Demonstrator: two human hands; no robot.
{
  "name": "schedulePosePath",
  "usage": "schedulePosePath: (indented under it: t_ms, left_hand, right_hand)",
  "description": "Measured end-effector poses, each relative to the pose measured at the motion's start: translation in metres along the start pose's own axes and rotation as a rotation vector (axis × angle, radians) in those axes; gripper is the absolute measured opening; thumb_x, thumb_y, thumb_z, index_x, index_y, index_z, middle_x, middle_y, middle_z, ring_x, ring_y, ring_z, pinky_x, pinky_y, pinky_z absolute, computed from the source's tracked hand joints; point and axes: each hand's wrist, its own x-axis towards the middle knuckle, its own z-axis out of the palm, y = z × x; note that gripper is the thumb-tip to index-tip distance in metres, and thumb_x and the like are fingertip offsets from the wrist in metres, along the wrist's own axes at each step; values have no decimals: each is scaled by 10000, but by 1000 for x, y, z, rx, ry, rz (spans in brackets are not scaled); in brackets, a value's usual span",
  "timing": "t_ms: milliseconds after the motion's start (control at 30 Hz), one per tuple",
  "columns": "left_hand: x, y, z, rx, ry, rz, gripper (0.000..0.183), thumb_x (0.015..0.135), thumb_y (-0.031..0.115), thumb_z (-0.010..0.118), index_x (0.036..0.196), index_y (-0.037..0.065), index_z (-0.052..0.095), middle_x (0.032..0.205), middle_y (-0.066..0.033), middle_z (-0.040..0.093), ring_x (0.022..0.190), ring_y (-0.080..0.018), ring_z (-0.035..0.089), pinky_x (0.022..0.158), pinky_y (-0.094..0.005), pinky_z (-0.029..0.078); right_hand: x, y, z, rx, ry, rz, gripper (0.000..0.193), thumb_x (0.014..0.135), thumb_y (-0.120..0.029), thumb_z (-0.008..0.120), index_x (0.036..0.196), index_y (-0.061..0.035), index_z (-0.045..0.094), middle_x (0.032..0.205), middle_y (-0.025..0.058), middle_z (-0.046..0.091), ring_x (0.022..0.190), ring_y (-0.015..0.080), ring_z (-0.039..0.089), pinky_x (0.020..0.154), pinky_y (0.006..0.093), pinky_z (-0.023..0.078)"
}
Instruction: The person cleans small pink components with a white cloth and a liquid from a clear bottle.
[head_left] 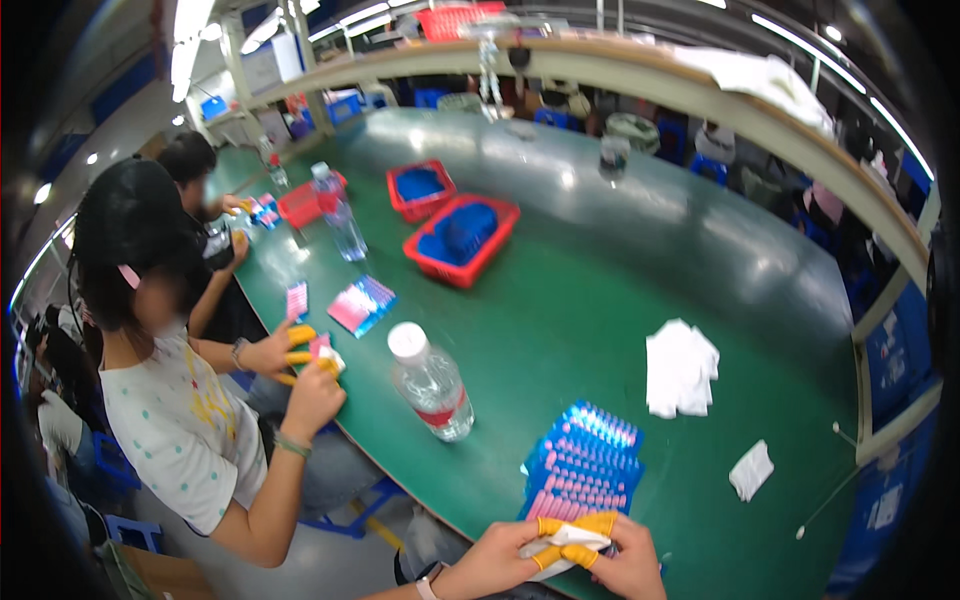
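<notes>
White cloth (590, 538), seemingly, is pinched in both hands (498, 560) (630, 572) at a tube-lit green table (570, 330).

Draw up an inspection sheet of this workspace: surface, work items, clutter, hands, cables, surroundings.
Surface: green tabletop, reflecting light toward its far side.
Work items: held white item; fanned blue-and-pink packets just beyond; white stack and lone white piece to the right.
Clutter: clear bottle with white cap, left of the packets; red baskets, two holding blue material.
Hands: left hand and right hand grip the held white item; yellow covers on fingertips.
Cables: two thin white-tipped lines near the tabletop's right edge; cords or rods, cannot tell.
Surroundings: co-worker at left; overhead beam; ceiling lights.
</notes>
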Motion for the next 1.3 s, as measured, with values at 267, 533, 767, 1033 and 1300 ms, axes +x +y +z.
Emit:
schedulePosePath:
  t_ms: [267,533,767,1033,1300]
  left_hand:
    - [0,36,-4,380,606,427,373,813,50,725,1167,22,611,1120,-111,632,978,-179,619,829,-296,502]
    - [8,13,9,-975,-39,13,629,1026,525,254,1409,56,423,1352,-110,544,1222,-232,524,1057,-419,389]
    - [7,-4,-14,-1019,42,-254,421,1008,247,524,1358,15,494,1304,-78,563,1176,-140,544,1010,-314,437]
    - [6,-27,-9,-235,-62,-29,312,1024,174,476,1274,5,556,1110,-33,627,1045,-87,546,895,-249,443]
    - [4,-11,-18,-147,87,87,354,920,86,642,1257,15,561,1059,-67,655,987,-134,624,852,-275,518]
  right_hand:
    - [22,-29,0,-262,717,-203,179,874,-48,670,1037,24,695,988,118,694,824,174,677,728,307,550]
    - [21,-49,28,-472,397,-514,254,767,-7,696,1021,1,690,1041,142,683,975,297,639,894,425,469]
    - [9,-39,28,-478,151,-537,291,719,-24,709,1009,-36,694,1104,104,676,991,278,623,897,434,438]
    - [19,-37,8,-247,53,-327,245,726,-55,743,970,-61,745,1205,142,626,1004,307,620,891,390,466]
    - [13,-21,11,-143,131,-84,257,732,-14,734,989,-9,732,1034,117,645,784,184,627,662,285,491]
